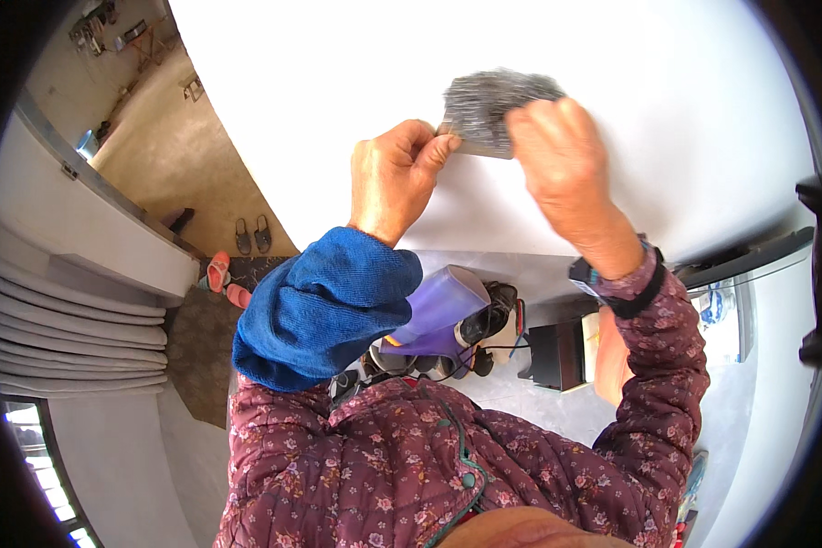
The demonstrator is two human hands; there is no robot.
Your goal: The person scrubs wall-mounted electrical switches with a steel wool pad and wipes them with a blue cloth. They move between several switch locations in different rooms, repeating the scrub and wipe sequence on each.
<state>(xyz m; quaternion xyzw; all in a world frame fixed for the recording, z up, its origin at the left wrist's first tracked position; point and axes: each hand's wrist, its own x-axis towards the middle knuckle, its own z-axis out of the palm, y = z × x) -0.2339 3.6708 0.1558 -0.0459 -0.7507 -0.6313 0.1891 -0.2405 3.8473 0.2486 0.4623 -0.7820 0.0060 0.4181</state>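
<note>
A grey, finely ridged or bristly piece (483, 103), blurred and of unclear kind, is in front of a white surface high in the view. At its lower left corner my left hand (397, 168) pinches a thin edge between thumb and fingers. The right side lies against the fingers of my right hand (565, 164), which is curled and blurred; what its fingertips hold is hidden. Below the grey piece shows a strip of a flat, brownish-grey edge (483, 148). A blue cloth sleeve cover (322, 308) is on my left forearm.
The white surface (329, 82) fills the upper middle. Below it are a purple plastic container (445, 301), several shoes (493, 315) and a dark open box (555, 353). Pink slippers (218, 270) and grey slippers (253, 236) lie at left, near a grey pleated curtain (75, 329).
</note>
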